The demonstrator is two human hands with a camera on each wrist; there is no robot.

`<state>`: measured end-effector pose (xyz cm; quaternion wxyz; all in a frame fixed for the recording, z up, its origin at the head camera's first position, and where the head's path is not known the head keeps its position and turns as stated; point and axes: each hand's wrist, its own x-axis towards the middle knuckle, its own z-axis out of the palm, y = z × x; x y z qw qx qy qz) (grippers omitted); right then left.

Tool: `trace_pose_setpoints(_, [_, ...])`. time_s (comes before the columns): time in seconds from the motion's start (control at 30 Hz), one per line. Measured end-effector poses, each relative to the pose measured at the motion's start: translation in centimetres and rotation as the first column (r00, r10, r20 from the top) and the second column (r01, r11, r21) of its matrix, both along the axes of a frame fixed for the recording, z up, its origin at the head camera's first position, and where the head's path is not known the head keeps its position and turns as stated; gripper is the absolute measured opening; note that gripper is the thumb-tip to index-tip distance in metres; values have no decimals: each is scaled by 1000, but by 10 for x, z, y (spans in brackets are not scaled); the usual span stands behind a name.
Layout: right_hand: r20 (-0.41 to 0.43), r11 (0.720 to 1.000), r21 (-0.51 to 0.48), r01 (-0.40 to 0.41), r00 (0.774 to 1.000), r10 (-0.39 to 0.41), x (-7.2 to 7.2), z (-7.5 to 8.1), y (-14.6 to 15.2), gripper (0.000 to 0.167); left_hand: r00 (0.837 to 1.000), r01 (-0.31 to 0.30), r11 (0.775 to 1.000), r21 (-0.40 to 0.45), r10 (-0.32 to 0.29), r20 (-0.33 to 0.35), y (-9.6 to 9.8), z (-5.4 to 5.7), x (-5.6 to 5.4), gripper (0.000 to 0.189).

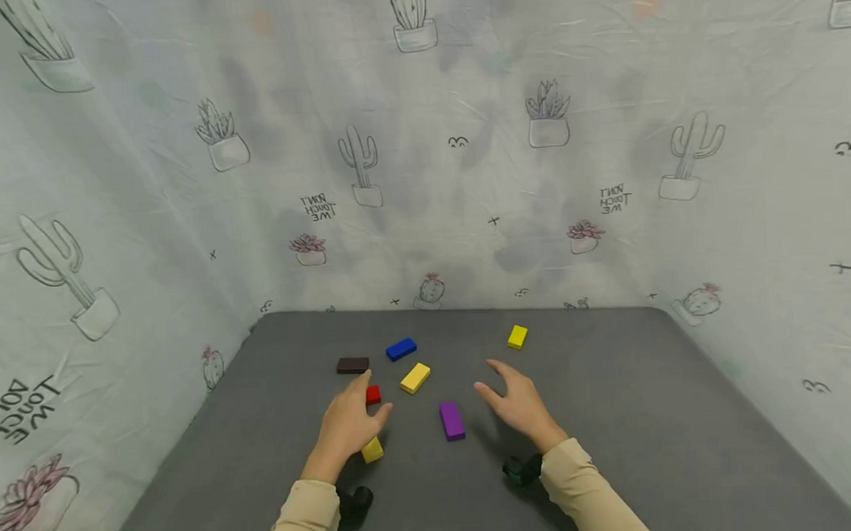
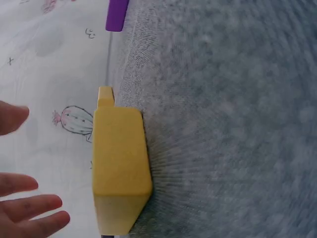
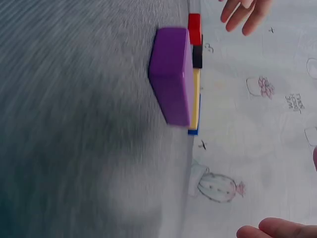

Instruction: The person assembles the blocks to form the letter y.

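Observation:
My left hand [image 1: 347, 423] hovers with parted fingers over the left of the grey table, holding nothing. Under it show a red block [image 1: 373, 394] and a yellow block [image 1: 372, 450], both partly hidden by the hand in the head view. That yellow block [image 2: 121, 153] looms large in the left wrist view. My right hand [image 1: 520, 404], its thumb and fingers spread apart, is above the table to the right of a purple block [image 1: 452, 421]. The right wrist view shows the purple block [image 3: 171, 74] close up, with nothing in the hand.
A black block [image 1: 353, 365], a blue block [image 1: 401, 349] and a pale yellow block [image 1: 415, 378] lie farther back on the table [image 1: 579, 354]. Another yellow block [image 1: 517, 337] lies back right. A cactus-print curtain [image 1: 464, 177] surrounds the table's back and sides.

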<state>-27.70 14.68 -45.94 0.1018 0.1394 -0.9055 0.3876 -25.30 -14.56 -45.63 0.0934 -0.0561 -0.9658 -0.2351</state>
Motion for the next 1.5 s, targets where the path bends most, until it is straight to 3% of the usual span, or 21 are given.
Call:
trace_pose_setpoints(0.17, [57, 999, -30, -33, 998, 35, -4, -2, -14, 62, 997, -52, 996, 78, 47, 59, -2, -4, -2, 70])
trace_pose_setpoints(0.47, [145, 993, -56, -105, 983, 112, -22, -2, -44, 65, 989, -107, 991, 85, 97, 114, -3, -14, -14, 61])
trace_pose_setpoints(0.9, [293, 984, -53, -172, 939, 180, -47, -2, -83, 65, 988, -138, 984, 115, 128, 91, -3, -31, -27, 59])
trace_pose_setpoints(1.23, [288, 988, -49, -148, 945, 156, -54, -4, -98, 65, 992, -122, 975, 184, 124, 3, -4, -36, -34, 54])
trace_pose_setpoints(1.5, [316, 989, -13, -147, 938, 144, -62, -7, -105, 67, 989, -140, 972, 188, 145, -12, -5, -37, -35, 51])
